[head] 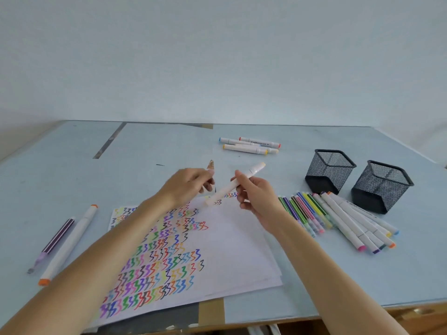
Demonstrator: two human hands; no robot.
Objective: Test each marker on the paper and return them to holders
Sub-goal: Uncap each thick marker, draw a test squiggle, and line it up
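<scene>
Tabletop of pale blue, matte sheet (302, 281) fills the lower half of the frame, its far edge meeting a plain pale wall across the middle and its near edge dropping to bare wood at lower right. Bare surface lies at upper left, crossed by a grey tape strip (110, 141).

The white paper sheet (232, 243) lies at lower centre, its left part packed with rows of coloured zigzag marks. Two square black wire-mesh holders (329, 171) (382, 187) stand upright at right, close together. Just below them lies a fanned row of slim coloured pens and thick white markers (338, 218), side by side. Three or four white markers with coloured caps (249, 145) lie at upper centre, well apart from the paper. At lower left lie a purple striped pen (56, 240) and a white marker with orange ends (69, 243), near each other.

Above the paper's upper edge, the right hand (256, 192) grips a thick white cylindrical marker (232, 186) around its middle, tilted, its lower end toward the paper. The left hand (186, 186) is just beside it, fingers curled and pinching something small; what it holds is unclear.
</scene>
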